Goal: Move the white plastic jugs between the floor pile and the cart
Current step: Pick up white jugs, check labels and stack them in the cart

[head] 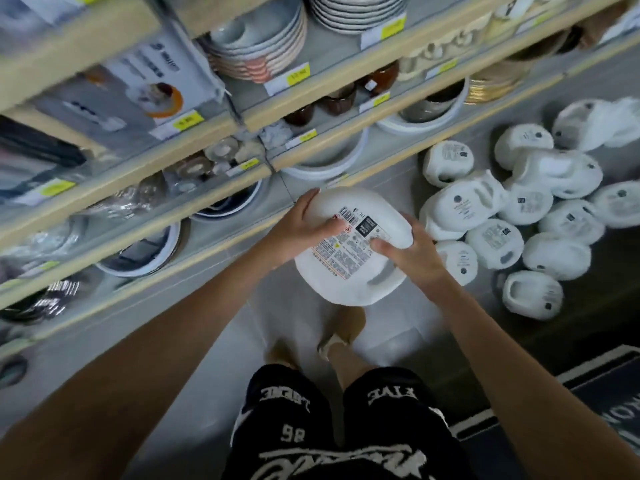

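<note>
Two-hand grip: left hand (304, 230) and right hand (405, 254) curl round jug (349, 258), left of pile (519, 216).
Handling: stiff, smooth, probably light; handle (382, 276) surer.

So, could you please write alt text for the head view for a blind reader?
A person's left hand and right hand hold a white plastic jug, label up, above a grey floor. More white jugs lie piled on the floor to the right, beside shelves of stacked dishes.
</note>
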